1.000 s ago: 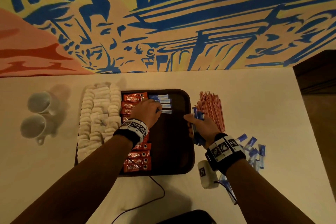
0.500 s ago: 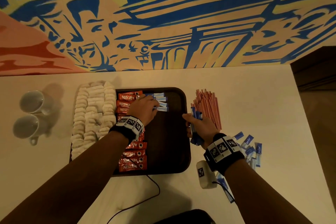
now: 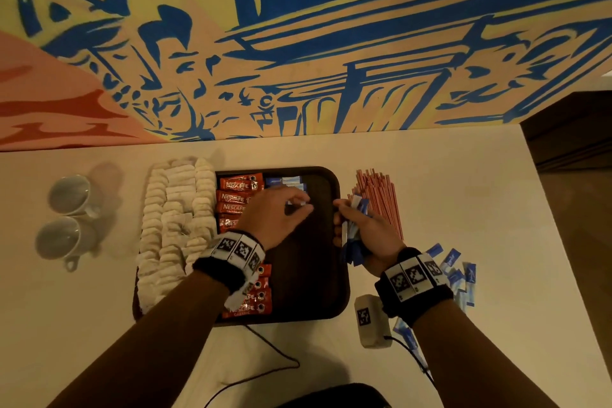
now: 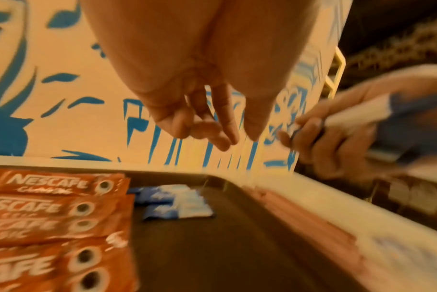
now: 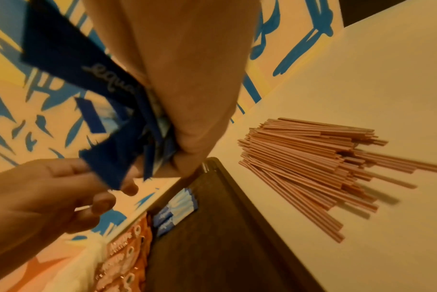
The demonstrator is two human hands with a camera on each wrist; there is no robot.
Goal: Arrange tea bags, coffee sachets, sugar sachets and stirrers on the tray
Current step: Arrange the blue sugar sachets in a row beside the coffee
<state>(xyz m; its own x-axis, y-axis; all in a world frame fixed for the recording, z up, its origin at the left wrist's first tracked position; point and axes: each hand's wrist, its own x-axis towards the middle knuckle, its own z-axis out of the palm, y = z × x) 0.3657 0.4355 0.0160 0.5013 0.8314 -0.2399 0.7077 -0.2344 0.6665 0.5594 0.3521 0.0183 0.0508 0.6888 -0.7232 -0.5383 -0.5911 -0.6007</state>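
Sugar sachets (image 3: 287, 181), blue fading to white, lie flat on tray (image 3: 334, 268).

Left hand (image 3: 276, 214) hides some coffee sachets (image 3: 240, 190).

This looks like a hospitality setting, a hotel room or café refreshment corner. A pale table (image 3: 430, 175) stands against a wall painted with a bold mural (image 3: 298, 43) in blue, yellow and orange. Near the table's left edge two white cups (image 3: 66, 219) lie on their sides. A dark tray (image 3: 331, 275) holds rows of tea bags (image 3: 172, 225) and Nescafé sachets (image 3: 238, 185), with a pile of stirrers (image 3: 381, 199) beside it.
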